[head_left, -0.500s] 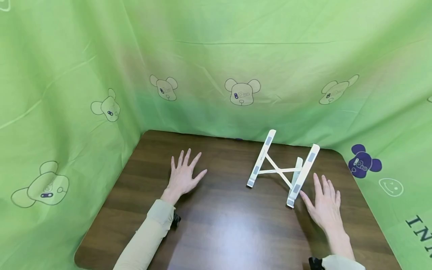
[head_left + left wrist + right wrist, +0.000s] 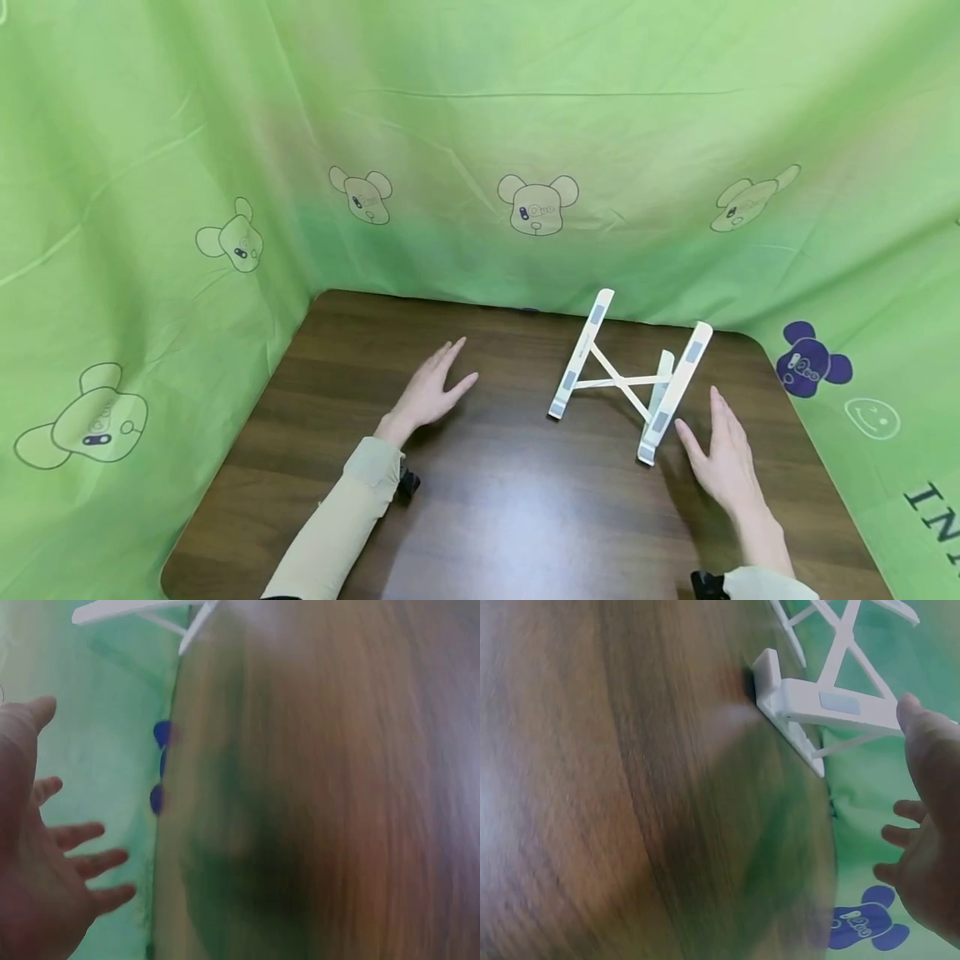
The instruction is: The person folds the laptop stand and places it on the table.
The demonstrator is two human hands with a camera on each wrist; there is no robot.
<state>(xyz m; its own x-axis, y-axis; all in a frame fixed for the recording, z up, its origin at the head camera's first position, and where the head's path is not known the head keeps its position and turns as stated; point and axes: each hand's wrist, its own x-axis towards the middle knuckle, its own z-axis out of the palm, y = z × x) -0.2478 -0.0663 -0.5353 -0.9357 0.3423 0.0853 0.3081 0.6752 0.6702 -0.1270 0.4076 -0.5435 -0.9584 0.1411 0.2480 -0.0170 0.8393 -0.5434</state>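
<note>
A white folding laptop stand (image 2: 630, 375) stands propped open on the dark wooden table (image 2: 495, 508), right of centre. My right hand (image 2: 723, 462) hovers just right of the stand's near foot, fingers straight, thumb close to the foot but not gripping it. In the right wrist view that hand (image 2: 926, 847) is beside the stand's foot (image 2: 810, 705). My left hand (image 2: 433, 392) is open over the table's left-centre, turned edge-on, holding nothing. The left wrist view shows its spread fingers (image 2: 82, 862) and the stand (image 2: 142, 611) far off.
Green cloth printed with bear faces (image 2: 536, 204) walls the table at the back and both sides. A purple bear print (image 2: 810, 362) sits by the back right corner. The table's front edge lies near my sleeves.
Both hands have lifted from flat on the table and turned edge-on. The left hand moved slightly right toward the stand. The stand has not moved.
</note>
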